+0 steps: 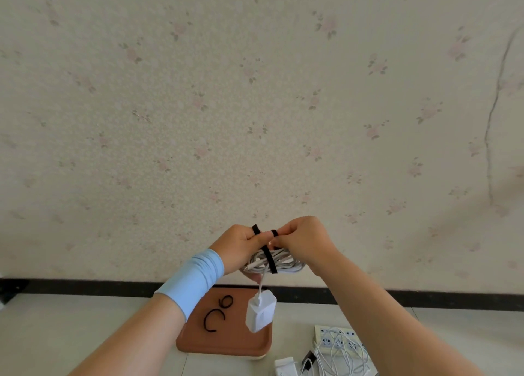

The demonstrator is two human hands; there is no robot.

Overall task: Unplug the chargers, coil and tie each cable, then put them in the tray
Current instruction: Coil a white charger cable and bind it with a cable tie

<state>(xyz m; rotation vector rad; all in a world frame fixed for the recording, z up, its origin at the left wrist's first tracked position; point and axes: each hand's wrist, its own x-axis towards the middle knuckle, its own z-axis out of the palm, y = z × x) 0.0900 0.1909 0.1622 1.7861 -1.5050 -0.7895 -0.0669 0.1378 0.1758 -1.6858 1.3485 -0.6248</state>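
White cable coil [283,259] lying left-right (charger [261,314] dangling below), left hand [241,248] and right hand [306,242] pinching black tie [266,255]

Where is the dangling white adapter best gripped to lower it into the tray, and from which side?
Probably across its two broad flat faces near the lower end, coming from underneath. The adapter hangs tilted below the cable coil with its lead plugged into the top end, so that end is taken. The left hand and right hand both pinch the black strap.
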